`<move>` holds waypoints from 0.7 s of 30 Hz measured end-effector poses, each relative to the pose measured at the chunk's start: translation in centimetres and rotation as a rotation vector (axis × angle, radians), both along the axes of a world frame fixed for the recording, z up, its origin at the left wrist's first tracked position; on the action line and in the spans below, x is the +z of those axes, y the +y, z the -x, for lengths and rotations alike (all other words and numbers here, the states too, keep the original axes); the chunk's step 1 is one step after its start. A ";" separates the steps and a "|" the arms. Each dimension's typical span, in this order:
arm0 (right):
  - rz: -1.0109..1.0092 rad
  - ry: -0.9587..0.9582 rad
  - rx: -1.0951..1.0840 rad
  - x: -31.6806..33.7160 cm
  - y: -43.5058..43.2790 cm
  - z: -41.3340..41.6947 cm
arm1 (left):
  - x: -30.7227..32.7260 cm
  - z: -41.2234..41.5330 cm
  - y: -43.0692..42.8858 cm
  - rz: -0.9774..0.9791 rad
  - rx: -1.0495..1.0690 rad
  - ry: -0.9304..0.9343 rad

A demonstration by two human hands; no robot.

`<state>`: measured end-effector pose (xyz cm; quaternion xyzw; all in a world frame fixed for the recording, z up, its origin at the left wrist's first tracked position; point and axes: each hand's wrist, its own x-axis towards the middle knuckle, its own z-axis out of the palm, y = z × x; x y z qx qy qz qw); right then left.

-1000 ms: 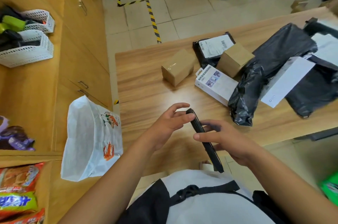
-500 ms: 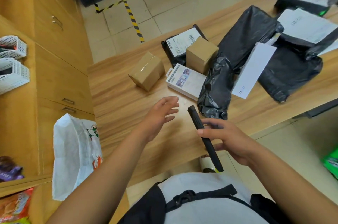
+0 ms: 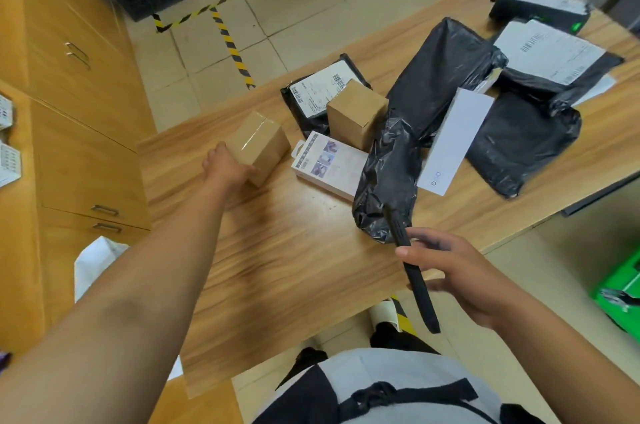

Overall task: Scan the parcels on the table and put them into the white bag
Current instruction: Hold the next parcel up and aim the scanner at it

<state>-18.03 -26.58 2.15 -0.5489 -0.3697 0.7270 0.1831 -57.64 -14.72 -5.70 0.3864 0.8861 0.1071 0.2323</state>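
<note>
Reaching far out with the left hand (image 3: pixel 225 165), fingers curled round the near corner of a taped cardboard box (image 3: pixel 261 141): a small, squat cube of matte brown card, with a glossy strip of clear tape along the top seam. Standing on a wooden table (image 3: pixel 277 250) of streaky, smooth grain, close to its left end.

Pinching a slim black scanner (image 3: pixel 412 267) in the right hand (image 3: pixel 464 280), thumb on one flat face and fingers behind. A long, thin bar seen edge-on, well right of the taped cardboard box and nearer the body, over the table's near edge.

Just right of the taped cardboard box: a flat white carton (image 3: pixel 329 165) with small printed pictures and a hang tab. Behind that, a plain cardboard cube (image 3: pixel 356 113), partly covering a black poly mailer (image 3: pixel 317 92) with a white barcode label. Farther right, a long crinkled black plastic bag (image 3: pixel 415 132), shiny and lumpy, with a narrow white oblong box (image 3: pixel 453 143) lying across it. Farther right again, a larger black mailer (image 3: pixel 550 56) under a big white label.

Well left of the taped cardboard box and nearer the body, below table level: the white bag (image 3: pixel 97 261), mostly hidden by the left forearm, only a pale, slightly crumpled top showing.
</note>
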 end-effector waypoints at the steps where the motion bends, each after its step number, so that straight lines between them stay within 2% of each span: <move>1: 0.002 -0.004 -0.001 0.1 0.0 -0.1 | -0.1 0.1 -0.1 -0.006 0.011 0.009; 6: -0.006 -0.002 0.013 0.0 0.2 0.1 | 0.1 -0.8 -3.8 -0.054 0.060 -0.006; 12: -0.018 0.007 0.078 -0.3 1.3 2.4 | -0.8 -3.2 -15.7 -0.212 -0.110 0.151; 21: -0.020 0.059 0.277 -1.0 2.0 6.3 | -3.1 -6.9 -28.4 -0.254 -0.076 0.128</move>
